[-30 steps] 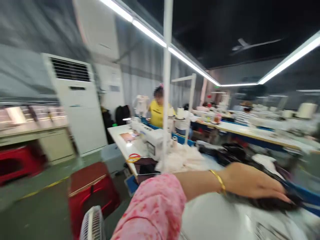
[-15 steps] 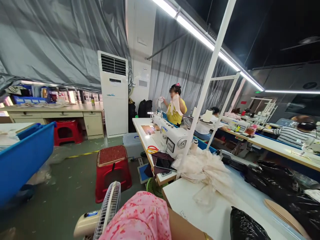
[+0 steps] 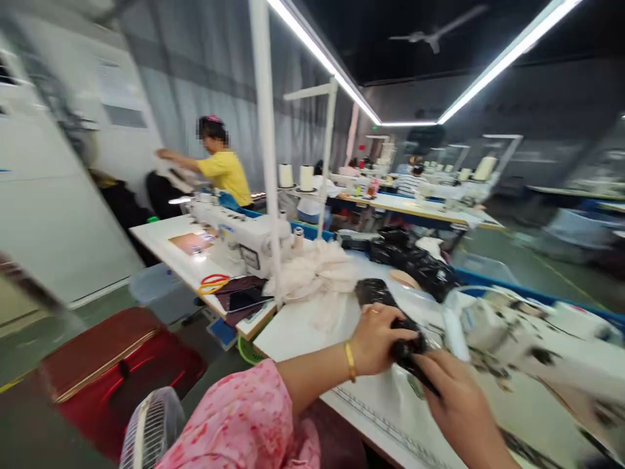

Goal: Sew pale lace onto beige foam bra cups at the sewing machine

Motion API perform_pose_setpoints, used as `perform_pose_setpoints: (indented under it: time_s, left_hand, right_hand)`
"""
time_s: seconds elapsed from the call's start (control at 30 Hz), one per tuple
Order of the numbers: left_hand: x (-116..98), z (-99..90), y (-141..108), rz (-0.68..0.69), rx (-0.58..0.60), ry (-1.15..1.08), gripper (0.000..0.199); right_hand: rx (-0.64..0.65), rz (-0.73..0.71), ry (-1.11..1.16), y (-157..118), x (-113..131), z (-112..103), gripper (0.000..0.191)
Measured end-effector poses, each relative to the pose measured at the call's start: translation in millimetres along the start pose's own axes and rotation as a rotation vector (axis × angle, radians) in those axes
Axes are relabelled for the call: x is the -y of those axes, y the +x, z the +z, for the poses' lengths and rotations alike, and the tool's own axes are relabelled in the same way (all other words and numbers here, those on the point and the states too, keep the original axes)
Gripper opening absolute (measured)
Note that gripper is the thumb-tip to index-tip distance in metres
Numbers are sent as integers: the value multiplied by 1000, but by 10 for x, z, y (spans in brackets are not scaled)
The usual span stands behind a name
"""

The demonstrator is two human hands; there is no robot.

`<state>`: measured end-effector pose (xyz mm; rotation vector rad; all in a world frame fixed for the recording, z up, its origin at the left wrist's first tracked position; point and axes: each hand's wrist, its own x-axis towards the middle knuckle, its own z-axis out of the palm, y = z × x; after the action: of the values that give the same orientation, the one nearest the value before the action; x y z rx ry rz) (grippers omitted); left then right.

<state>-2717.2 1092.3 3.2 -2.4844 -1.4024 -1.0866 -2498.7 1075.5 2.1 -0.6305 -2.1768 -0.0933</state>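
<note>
My left hand [image 3: 374, 340], with a yellow bracelet at the wrist, is closed round the gathered part of a black plastic bag [image 3: 375, 293] over the white table [image 3: 312, 332]. Close beside it, my right hand [image 3: 452, 391] pinches a dark twisted strip of the bag that runs down toward the palm. Blur hides its fingertips in part. Beyond the bag's left side lies a heap of cream sheer fabric [image 3: 322, 270].
A sewing machine [image 3: 254, 238] stands on the left table, with red-and-yellow scissors [image 3: 213, 283] and a phone [image 3: 247, 299] nearby. Another machine [image 3: 541, 345] is at the right. A white pole [image 3: 266, 143] rises between. A person in yellow [image 3: 227, 176] stands behind.
The view has swung right. Both my hands have come into sight, closed on the black bag, where only part of my left arm showed before. The person in yellow now reaches to the left.
</note>
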Motion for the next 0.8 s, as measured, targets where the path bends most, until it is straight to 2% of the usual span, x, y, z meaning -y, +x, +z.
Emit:
perform_pose_setpoints:
  time_s: [0.07, 0.1, 0.17, 0.23, 0.3, 0.43, 0.57, 0.63, 0.7, 0.8]
  left_hand:
    - [-34, 79, -170, 62, 82, -42, 55]
    - [-45, 127, -260, 106, 106, -85, 50]
    - [-42, 224, -393, 136, 139, -147, 25]
    - [6, 304, -422, 142, 158, -161, 24]
    - [104, 355, -360, 135, 169, -135, 31]
    - [384, 364, -177, 70, 217, -60, 30]
    - [589, 335, -101, -44, 248, 3, 33]
    - [622, 327, -79, -105, 253, 34, 34]
    - [611, 317, -53, -156, 254, 60, 35]
    - [541, 294, -16, -219, 241, 86, 38]
  right_hand:
    - [4, -15, -10, 15, 125, 66, 37]
    - [7, -9, 3, 22, 188, 95, 36]
    - [16, -14, 11, 28, 312, 123, 35]
    - [34, -33, 27, 33, 419, 111, 34]
    - [34, -33, 57, 49, 503, 77, 32]
    - [-20, -48, 106, 137, 650, -4, 29]
    - [-59, -189, 181, 250, 834, -49, 17]
    - [-127, -209, 218, 289, 902, -65, 10]
    - [-232, -166, 239, 317, 920, -125, 12]
    - [-328, -80, 286, 382, 843, -365, 12]
